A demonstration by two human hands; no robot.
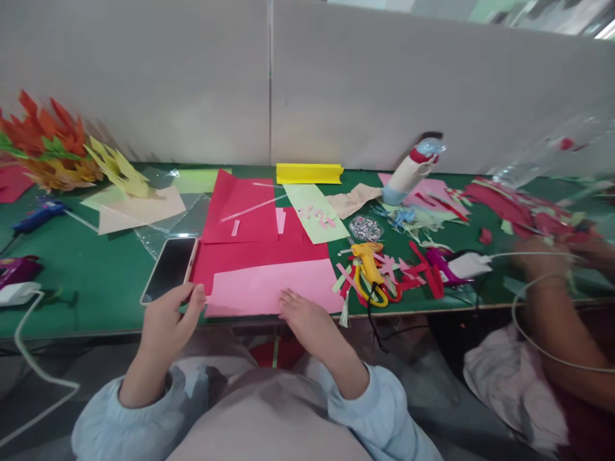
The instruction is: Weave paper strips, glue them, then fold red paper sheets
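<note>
Pink sheet and hands at the near edge of a green surface [106, 307]. The pink sheet [259, 288] lies along that edge, overlapping the larger red paper [245, 251]. The right hand [305, 320] is released, its fingers extended on the sheet. The left hand [168, 320] is partly curled at the sheet's left end, beside the lower end of a phone [170, 269]; whether it grips anything cannot be told. Beyond, a second red piece [243, 214] carries narrow strips, and a pale green sheet [317, 214] bears small pink cutouts [319, 216]. A folded yellow piece [309, 173] lies near the partition [192, 83]. To the right, a yellow glue gun [368, 259] rests over yellow-handled scissors [377, 294] among paper scraps [423, 272], with a bottle [410, 171] standing tilted in view behind. Orange and yellow paper foliage [52, 144] occupies the far left; another person's hands [542, 262], blurred, appear at the right.
</note>
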